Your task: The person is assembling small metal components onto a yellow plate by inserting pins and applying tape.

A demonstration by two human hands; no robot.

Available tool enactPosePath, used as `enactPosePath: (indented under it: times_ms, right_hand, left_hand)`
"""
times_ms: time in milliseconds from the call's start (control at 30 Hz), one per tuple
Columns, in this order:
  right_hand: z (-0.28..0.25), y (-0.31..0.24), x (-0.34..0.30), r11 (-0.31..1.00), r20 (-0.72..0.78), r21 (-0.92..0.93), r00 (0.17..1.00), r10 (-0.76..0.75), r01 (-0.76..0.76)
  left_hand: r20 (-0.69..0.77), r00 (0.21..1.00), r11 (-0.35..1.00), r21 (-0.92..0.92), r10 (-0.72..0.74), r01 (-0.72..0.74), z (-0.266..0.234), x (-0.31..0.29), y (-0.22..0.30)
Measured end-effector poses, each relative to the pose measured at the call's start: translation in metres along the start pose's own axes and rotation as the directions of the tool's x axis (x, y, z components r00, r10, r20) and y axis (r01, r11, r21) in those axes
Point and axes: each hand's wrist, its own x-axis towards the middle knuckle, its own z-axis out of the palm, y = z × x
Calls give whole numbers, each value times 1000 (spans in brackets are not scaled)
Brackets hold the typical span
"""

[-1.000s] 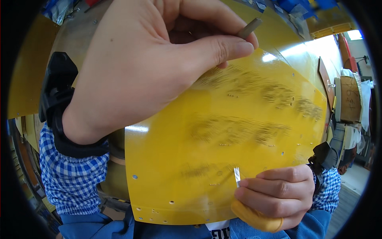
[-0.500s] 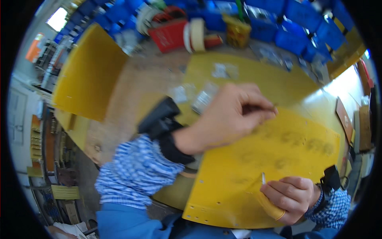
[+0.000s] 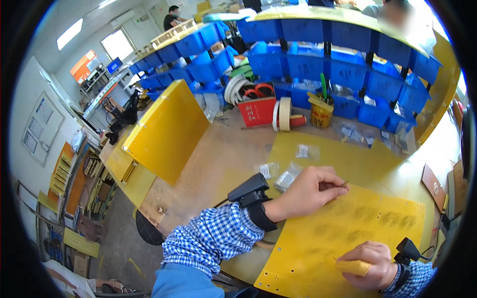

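Observation:
My left hand [image 3: 307,194] is over the far left part of a yellow perforated panel [image 3: 318,263], thumb and forefinger pinched on a small thin piece [image 3: 346,184] too small to name. My right hand [image 3: 370,263] is closed around a yellow-handled tool [image 3: 354,267] above the panel's near right part; the fingers hide most of it, so its kind does not show. Rows of dark smudges mark the panel's surface, and small holes run along its edges. Just beyond my left hand lie small clear bags with white labels [image 3: 287,177].
A yellow board [image 3: 169,131] stands upright at the left. Farther back are a red box [image 3: 257,111], a tape roll [image 3: 284,114], a yellow can [image 3: 321,115] and blue parts bins [image 3: 305,66]. People are beyond the bins. A brown board [image 3: 434,186] is at the right.
The view has tilted up, showing more of the bins and room. My left hand keeps its pinch near the panel's far edge. The metal tip above my right fist now shows less.

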Motion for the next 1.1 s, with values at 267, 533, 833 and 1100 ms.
enactPosePath:
  times_ms: [267, 533, 833, 1100]
  right_hand:
    - [0, 13, 21, 997, 148, 16, 986, -79, 78]
    - [22, 12, 26, 943, 118, -246, 972, -201, 225]
    - [18, 8, 18, 916, 185, -308, 961, -206, 256]
    - [29, 8, 15, 882, 98, -405, 971, -218, 239]
  left_hand:
    - [-76, 996, 999, 9, 47, -46, -6, 5, -16]
    - [-45, 992, 992, -40, 118, -120, -6, 1, -26]
    - [-44, 973, 895, -384, 228, -227, -1, 2, -40]
    - [-80, 953, 920, -247, 294, -304, -1, 5, -56]
